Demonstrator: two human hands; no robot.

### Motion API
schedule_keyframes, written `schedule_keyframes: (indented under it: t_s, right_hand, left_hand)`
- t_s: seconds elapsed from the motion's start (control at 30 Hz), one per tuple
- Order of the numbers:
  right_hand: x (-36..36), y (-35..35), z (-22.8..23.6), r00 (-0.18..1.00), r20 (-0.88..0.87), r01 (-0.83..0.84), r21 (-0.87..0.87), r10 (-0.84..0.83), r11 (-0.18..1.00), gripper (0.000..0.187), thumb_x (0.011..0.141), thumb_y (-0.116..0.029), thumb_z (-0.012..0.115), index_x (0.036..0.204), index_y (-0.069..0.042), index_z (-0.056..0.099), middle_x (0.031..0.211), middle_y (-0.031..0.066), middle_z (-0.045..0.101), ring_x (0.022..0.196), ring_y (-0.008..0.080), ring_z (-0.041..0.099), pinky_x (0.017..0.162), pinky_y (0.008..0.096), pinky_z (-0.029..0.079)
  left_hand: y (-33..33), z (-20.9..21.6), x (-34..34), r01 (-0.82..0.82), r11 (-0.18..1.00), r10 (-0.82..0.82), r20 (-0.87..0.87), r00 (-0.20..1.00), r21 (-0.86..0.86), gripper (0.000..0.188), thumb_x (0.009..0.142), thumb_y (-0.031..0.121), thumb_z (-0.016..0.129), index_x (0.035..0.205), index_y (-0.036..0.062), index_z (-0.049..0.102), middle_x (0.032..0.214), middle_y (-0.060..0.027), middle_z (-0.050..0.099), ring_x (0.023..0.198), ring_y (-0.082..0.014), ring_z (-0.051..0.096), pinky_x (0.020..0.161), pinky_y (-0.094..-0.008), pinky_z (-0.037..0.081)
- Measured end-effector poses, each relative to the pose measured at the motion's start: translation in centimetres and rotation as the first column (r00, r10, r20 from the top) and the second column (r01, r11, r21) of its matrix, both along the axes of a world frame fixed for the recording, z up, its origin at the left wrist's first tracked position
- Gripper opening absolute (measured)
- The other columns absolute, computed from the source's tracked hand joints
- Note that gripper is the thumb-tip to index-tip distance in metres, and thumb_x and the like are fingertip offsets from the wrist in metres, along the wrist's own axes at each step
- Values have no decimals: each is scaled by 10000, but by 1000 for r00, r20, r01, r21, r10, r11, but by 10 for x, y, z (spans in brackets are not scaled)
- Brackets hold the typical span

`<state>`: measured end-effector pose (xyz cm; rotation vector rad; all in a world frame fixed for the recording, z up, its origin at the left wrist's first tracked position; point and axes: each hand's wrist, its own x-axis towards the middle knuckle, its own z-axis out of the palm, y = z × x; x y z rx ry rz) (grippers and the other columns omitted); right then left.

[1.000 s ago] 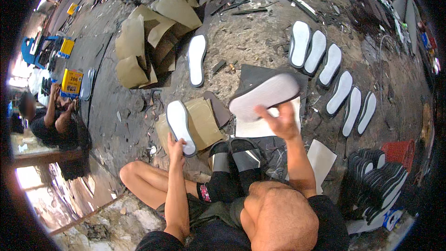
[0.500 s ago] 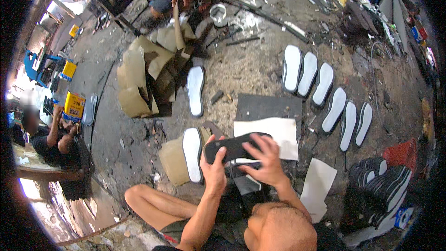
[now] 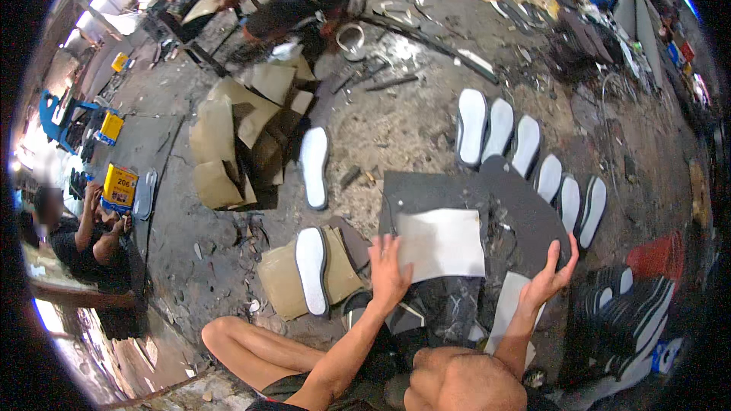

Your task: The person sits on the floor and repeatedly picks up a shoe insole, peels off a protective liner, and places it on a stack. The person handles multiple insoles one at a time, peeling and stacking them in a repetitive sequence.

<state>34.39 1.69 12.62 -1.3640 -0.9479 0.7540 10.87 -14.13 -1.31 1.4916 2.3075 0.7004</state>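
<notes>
The sole (image 3: 525, 213) is matte dark grey, elongated and round-ended. It slants beyond the dark mat's (image 3: 430, 189) right edge, overlapping white-faced soles (image 3: 525, 141). Right hand (image 3: 544, 285): thumb and fingers hold its near end. Left hand (image 3: 390, 275): fingers spread, empty.

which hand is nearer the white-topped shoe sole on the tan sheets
Left. The left hand is right of the white-topped shoe sole, apart from it; the right hand is farther right, at a dark grey sole.
</notes>
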Motion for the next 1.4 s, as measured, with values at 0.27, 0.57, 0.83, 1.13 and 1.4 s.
schedule_keyframes:
  t_s: [0.27,0.57,0.83,1.13,1.4]
  right_hand:
    - [11,9,-10,999,-44,-1,20,2,1000,417,972,-147,656,1367,-50,567,1376,118,531,1214,226,530,1056,373,416]
    - [7,16,-31,993,118,25,-28,-22,999,402,961,-147,675,1335,-30,586,1410,124,520,1251,228,505,1088,374,382]
    - [8,22,-70,952,238,-181,-75,193,981,327,1007,-200,624,1279,-20,647,1278,71,641,1183,178,557,1064,330,392]
    - [-25,-2,-95,538,-840,-595,-320,69,737,343,1043,-346,562,1263,-95,639,1233,46,647,1124,204,589,1004,382,448]
    - [-25,21,-116,793,-227,-579,-572,566,581,445,921,-139,719,1340,-21,630,1149,62,674,961,131,646,728,277,533]
  left_hand:
    - [31,32,62,231,967,-232,12,973,-105,907,871,528,700,1555,67,323,1593,-302,257,1466,-461,290,1171,-526,316]
    - [31,39,49,225,967,-218,69,974,-123,892,866,477,730,1544,52,336,1581,-283,301,1454,-438,327,1165,-518,330]
    - [12,27,8,-550,834,441,565,697,29,887,857,260,813,1512,-89,328,1523,-271,420,1412,-342,429,1179,-409,329]
    - [7,28,-24,-437,825,146,882,-448,-358,435,894,74,769,1308,29,642,1059,-13,708,824,-56,612,741,-232,520]
    - [26,10,-51,-661,714,435,885,164,-229,413,884,96,786,1261,-26,666,990,-57,726,833,-98,656,701,-237,511]
